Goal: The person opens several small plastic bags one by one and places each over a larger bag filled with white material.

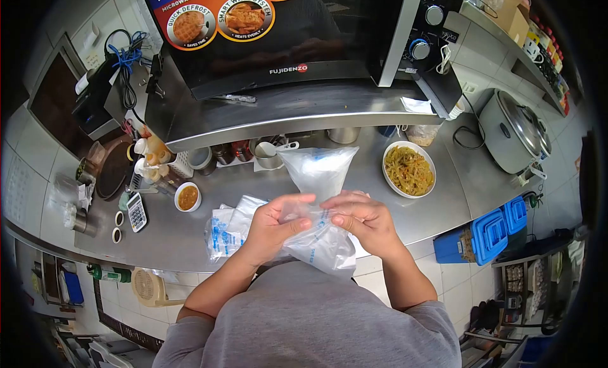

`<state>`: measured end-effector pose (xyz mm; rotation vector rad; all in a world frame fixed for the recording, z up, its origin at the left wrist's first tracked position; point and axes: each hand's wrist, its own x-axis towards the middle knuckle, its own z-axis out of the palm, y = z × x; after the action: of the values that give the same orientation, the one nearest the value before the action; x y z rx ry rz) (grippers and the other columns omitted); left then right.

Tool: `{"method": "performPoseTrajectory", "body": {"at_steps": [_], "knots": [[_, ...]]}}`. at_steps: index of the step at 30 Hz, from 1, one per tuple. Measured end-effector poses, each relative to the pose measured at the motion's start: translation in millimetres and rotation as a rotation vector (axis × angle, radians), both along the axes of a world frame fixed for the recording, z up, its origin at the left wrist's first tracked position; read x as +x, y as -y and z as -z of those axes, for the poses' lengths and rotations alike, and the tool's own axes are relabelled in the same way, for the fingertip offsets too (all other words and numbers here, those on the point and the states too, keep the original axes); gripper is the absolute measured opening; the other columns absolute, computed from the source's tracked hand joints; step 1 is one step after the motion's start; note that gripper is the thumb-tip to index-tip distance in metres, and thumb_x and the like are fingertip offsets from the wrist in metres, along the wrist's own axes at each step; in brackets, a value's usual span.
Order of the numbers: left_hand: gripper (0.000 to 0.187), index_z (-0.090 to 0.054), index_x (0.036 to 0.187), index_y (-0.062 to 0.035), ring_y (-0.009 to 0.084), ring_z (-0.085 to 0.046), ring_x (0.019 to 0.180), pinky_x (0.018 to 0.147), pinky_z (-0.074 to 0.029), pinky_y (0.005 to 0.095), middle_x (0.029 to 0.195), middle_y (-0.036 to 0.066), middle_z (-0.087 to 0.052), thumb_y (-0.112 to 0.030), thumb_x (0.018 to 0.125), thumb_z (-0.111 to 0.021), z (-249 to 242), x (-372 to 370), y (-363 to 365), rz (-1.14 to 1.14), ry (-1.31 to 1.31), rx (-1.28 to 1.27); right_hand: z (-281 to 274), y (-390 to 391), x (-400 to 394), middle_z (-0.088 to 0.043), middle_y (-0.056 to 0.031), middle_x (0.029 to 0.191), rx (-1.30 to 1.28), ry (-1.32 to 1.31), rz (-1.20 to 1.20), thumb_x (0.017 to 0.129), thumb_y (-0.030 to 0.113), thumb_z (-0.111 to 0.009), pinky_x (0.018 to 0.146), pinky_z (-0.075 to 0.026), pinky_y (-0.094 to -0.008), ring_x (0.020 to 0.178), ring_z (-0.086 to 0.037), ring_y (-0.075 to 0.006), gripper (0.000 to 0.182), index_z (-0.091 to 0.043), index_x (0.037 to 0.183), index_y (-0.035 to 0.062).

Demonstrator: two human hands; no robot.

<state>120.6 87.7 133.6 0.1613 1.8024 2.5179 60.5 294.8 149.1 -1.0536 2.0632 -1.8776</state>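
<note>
A clear plastic bag (320,172) with blue print is gathered at its middle between my two hands, over the front edge of the counter. On its left side, my left hand (278,222) is closed on the film, thumb and index finger toward the center. Opposite it, my right hand (364,219) pinches the bag with bent fingers and thumb. The upper part flares toward the shelf, and the lower part hangs near my shirt. Beside my left wrist lies a pile of printed plastic bags (227,232).
A bowl of noodle-like food (410,170) stands right, a small bowl of brown sauce (188,196) left. Near that are a calculator (137,212) and sauce bottles (152,153). A microwave (278,45) sits on the raised shelf (304,124); a rice cooker (514,130) stands far right.
</note>
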Motion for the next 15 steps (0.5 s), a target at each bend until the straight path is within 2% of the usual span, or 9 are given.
{"method": "performPoseTrajectory", "body": {"at_steps": [2,3,4,6,8,9,11,13,15], "knots": [[0.022,-0.062,0.107,-0.0019,0.0104,-0.06,0.096,0.085,-0.049,0.0252,0.104,0.005,-0.066,-0.006,0.086,-0.067,8,0,7,0.009,0.01,-0.033,-1,5,-1,-0.069,-0.0078,0.092,-0.085,-0.354,0.139,0.081,0.011,-0.073,0.082,-0.047,-0.0315,0.087,-0.062,-0.0194,0.01,-0.07,0.078,0.0022],[0.02,-0.063,0.105,-0.0022,0.0086,-0.059,0.092,0.081,-0.048,0.0239,0.1,0.003,-0.065,-0.007,0.086,-0.068,17,-1,12,0.103,0.022,-0.036,-1,5,-2,-0.069,-0.0078,0.092,-0.087,-0.357,0.14,0.081,0.011,-0.073,0.082,-0.047,-0.0315,0.087,-0.062,-0.0194,0.01,-0.07,0.078,0.0022],[0.018,-0.064,0.103,-0.0025,0.0068,-0.059,0.088,0.078,-0.048,0.0226,0.096,0.001,-0.065,-0.008,0.086,-0.068,24,-2,15,0.197,0.033,-0.039,1,4,-3,-0.069,-0.0077,0.089,-0.161,-0.299,0.09,0.083,0.012,-0.071,0.081,-0.047,-0.0318,0.086,-0.062,-0.0186,0.011,-0.07,0.079,0.0022],[0.016,-0.063,0.098,-0.0021,0.0082,-0.059,0.083,0.074,-0.048,0.0232,0.091,0.002,-0.064,-0.01,0.085,-0.069,25,-4,5,0.15,0.085,0.086,11,1,-7,-0.069,-0.0076,0.086,-0.235,-0.244,0.04,0.085,0.012,-0.069,0.08,-0.047,-0.0321,0.085,-0.062,-0.0179,0.012,-0.071,0.079,0.0022],[0.014,-0.062,0.092,-0.0016,0.0096,-0.06,0.078,0.07,-0.048,0.0239,0.087,0.003,-0.063,-0.011,0.084,-0.07,23,-6,3,0.105,0.139,0.209,26,-1,-10,-0.069,-0.0074,0.083,-0.211,0.193,-0.171,0.088,0.015,-0.067,0.08,-0.048,-0.0325,0.084,-0.061,-0.0169,0.015,-0.072,0.083,0.0015],[0.011,-0.063,0.094,-0.003,0.0072,-0.059,0.079,0.071,-0.048,0.0235,0.088,0.001,-0.063,-0.009,0.086,-0.068,18,-8,7,0.172,0.152,0.318,27,-2,-6,-0.069,-0.0074,0.083,-0.214,0.19,-0.167,0.088,0.015,-0.067,0.08,-0.048,-0.0325,0.084,-0.061,-0.0169,0.015,-0.072,0.083,0.0015],[0.009,-0.063,0.095,-0.0044,0.0048,-0.059,0.08,0.073,-0.048,0.0231,0.09,-0.001,-0.064,-0.007,0.087,-0.066,18,-10,15,0.241,0.162,0.427,24,1,2,-0.069,-0.0088,0.083,0.105,0.266,-0.042,0.089,0.014,-0.065,0.08,-0.048,-0.0325,0.084,-0.061,-0.0163,0.018,-0.071,0.081,-0.0001],[0.01,-0.063,0.097,-0.0055,0.0062,-0.06,0.081,0.073,-0.048,0.0236,0.09,-0.001,-0.064,-0.008,0.087,-0.065,28,-12,22,0.249,0.136,0.324,23,2,0,-0.069,-0.0099,0.084,0.034,0.085,-0.004,0.089,0.014,-0.064,0.078,-0.048,-0.0317,0.083,-0.062,-0.0179,0.019,-0.071,0.079,-0.0003],[0.009,-0.062,0.095,-0.006,0.0062,-0.059,0.079,0.072,-0.048,0.0229,0.088,0.0,-0.064,-0.009,0.087,-0.065,15,-10,6,0.243,0.175,0.24,27,0,-5,-0.068,-0.0093,0.083,-0.341,0.122,-0.037,0.089,0.012,-0.064,0.077,-0.049,-0.0314,0.082,-0.063,-0.0191,0.015,-0.07,0.085,-0.0012]]}}
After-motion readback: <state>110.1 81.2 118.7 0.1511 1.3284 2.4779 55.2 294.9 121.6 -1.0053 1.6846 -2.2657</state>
